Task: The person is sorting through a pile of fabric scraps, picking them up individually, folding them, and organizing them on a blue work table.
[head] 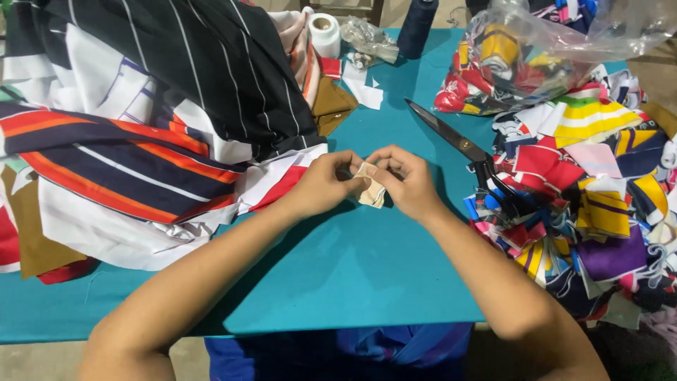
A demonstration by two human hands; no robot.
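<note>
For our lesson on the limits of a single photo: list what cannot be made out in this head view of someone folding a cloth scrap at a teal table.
- Small pale cloth piece: mostly covered by the left hand and right hand; its full shape is hidden.
- Scissors: handles buried in the pile of colourful folded scraps.
- Clear plastic bag: contents blurred by glare, top cut off by the edge.
- Striped fabric heap: cut off at the left edge.

Two hands (324,185), one scissors (465,152), two thread spools (325,33), one plastic bag (557,35).
</note>
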